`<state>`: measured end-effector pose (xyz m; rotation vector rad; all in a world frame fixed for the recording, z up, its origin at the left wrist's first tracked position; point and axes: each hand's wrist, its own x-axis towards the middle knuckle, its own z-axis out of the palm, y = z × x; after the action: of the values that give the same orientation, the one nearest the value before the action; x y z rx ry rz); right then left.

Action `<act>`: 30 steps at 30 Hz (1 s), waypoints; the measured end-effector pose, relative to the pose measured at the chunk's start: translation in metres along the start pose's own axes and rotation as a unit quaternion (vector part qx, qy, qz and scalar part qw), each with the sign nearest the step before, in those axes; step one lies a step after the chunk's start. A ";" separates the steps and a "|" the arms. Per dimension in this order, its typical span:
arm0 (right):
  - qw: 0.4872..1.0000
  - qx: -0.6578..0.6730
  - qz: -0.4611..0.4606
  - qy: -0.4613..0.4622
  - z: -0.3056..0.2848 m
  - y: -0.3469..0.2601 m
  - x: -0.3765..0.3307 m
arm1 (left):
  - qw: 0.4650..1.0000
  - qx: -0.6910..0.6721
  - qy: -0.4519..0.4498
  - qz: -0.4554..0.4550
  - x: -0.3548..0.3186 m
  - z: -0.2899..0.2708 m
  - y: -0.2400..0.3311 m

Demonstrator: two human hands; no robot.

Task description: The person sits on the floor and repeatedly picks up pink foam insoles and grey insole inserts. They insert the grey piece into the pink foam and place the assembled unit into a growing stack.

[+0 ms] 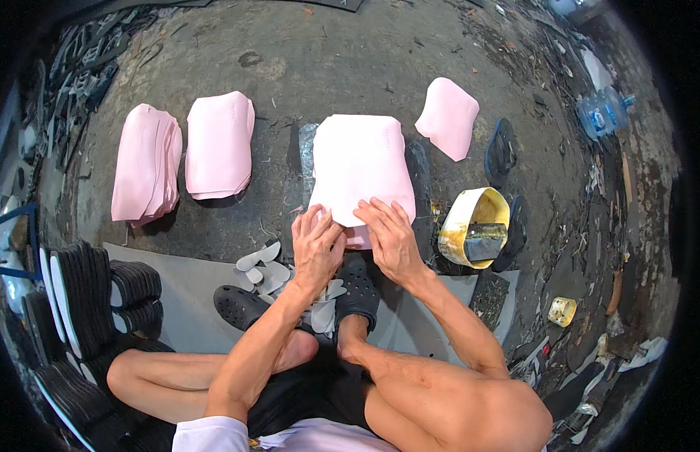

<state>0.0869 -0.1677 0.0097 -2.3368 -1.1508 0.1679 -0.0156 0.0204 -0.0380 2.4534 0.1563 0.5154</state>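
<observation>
In front of me lies a stack of pink, rounded foam-like sheets [361,162], on a dark base with a clear film showing at its left side. My left hand [317,247] is closed at the near left corner of the top sheet, fingers bent over its edge. On the near right part of that same edge, my right hand [390,237] grips with its fingertips on top; its thumb is mostly hidden. Between the hands, the near edge stands slightly above a deeper pink layer beneath.
Two more pink stacks [145,166] [220,145] lie to the left, and a loose pink piece [448,117] at far right. A yellowish container [457,226] holds a dark block. Grey offcuts [268,273] lie by black clogs [357,295]. Black soles [82,301] are stacked left; a water bottle [602,113] lies right.
</observation>
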 end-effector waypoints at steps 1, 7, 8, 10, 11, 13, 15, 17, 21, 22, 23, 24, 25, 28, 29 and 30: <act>1.000 0.007 -0.002 0.009 0.000 -0.002 0.000 | 1.000 -0.003 -0.003 -0.008 -0.001 -0.001 -0.002; 0.998 -0.011 -0.056 0.002 -0.015 -0.015 0.021 | 0.998 -0.025 0.009 -0.055 -0.004 -0.003 -0.003; 0.997 -0.026 -0.066 0.013 -0.011 -0.011 0.020 | 0.998 -0.025 0.009 -0.051 -0.001 -0.004 -0.001; 0.999 0.001 -0.051 0.019 -0.011 -0.007 0.024 | 0.997 -0.043 0.025 -0.058 0.002 -0.002 0.008; 0.999 0.042 -0.026 0.014 -0.014 -0.004 0.027 | 0.996 -0.051 0.032 -0.062 0.004 -0.003 0.011; 0.990 0.134 0.032 0.023 -0.025 0.002 0.039 | 0.993 -0.075 0.036 -0.089 0.006 -0.007 0.015; 0.973 0.189 0.128 0.012 -0.046 -0.008 0.059 | 0.991 -0.082 0.039 -0.097 0.005 -0.010 0.012; 0.962 0.217 0.167 0.009 -0.056 -0.012 0.065 | 0.990 -0.090 0.032 -0.106 0.009 -0.011 0.015; 0.986 0.149 0.078 0.008 -0.025 -0.009 0.045 | 0.989 -0.095 0.029 -0.114 0.014 -0.010 0.018; 0.991 0.119 0.061 0.016 -0.020 -0.012 0.042 | 0.989 -0.096 0.034 -0.111 0.014 -0.009 0.018; 0.995 0.089 0.045 0.024 -0.015 -0.015 0.040 | 0.989 -0.098 0.038 -0.108 0.014 -0.008 0.018; 0.997 0.058 0.029 0.032 -0.013 -0.016 0.038 | 0.988 -0.100 0.042 -0.105 0.013 -0.007 0.019; 0.998 0.056 0.033 0.025 -0.013 -0.016 0.039 | 0.988 -0.098 0.045 -0.109 0.012 -0.006 0.018; 0.990 0.115 0.063 0.052 -0.016 -0.011 0.046 | 0.988 -0.094 0.049 -0.114 0.010 -0.005 0.017; 0.989 0.125 0.068 0.045 -0.019 -0.011 0.047 | 0.988 -0.094 0.048 -0.113 0.010 -0.005 0.016; 0.988 0.134 0.072 0.039 -0.023 -0.011 0.048 | 0.988 -0.094 0.047 -0.112 0.010 -0.006 0.015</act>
<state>0.1171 -0.1347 0.0409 -2.1658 -0.8637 0.2644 -0.0091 0.0140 -0.0213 2.1950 0.3979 0.5207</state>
